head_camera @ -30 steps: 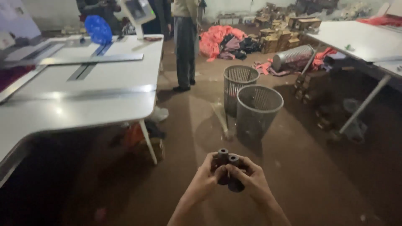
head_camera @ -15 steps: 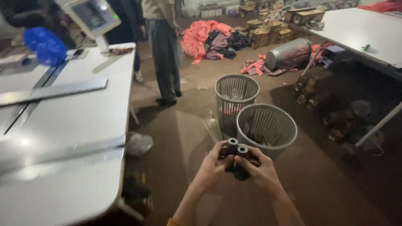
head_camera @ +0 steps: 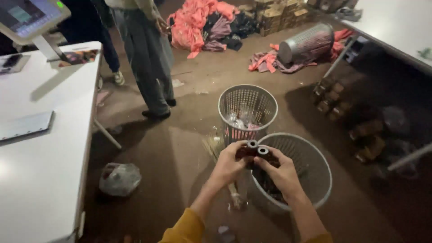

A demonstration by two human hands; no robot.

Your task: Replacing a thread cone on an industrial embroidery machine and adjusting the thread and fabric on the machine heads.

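Note:
Both of my hands hold a bundle of dark red spools with grey tube ends (head_camera: 256, 150). My left hand (head_camera: 229, 163) grips the bundle from the left and my right hand (head_camera: 280, 173) from the right. The bundle hangs over the near rim of a grey mesh waste basket (head_camera: 317, 177), which has dark scraps in its bottom. A second grey mesh basket (head_camera: 247, 110) with pale waste inside stands just behind it. My sleeves are mustard yellow.
A white table (head_camera: 40, 148) runs along the left with a tilted screen (head_camera: 27, 18) on it. A person in grey trousers (head_camera: 146, 58) stands beyond. Orange cloth heap (head_camera: 198, 22), a toppled mesh basket (head_camera: 306, 42), a crumpled bag (head_camera: 119, 177), another white table (head_camera: 396, 31) at right.
The view has dropped and closed in on the baskets. My hands with the spools now sit over the near basket's rim rather than short of it.

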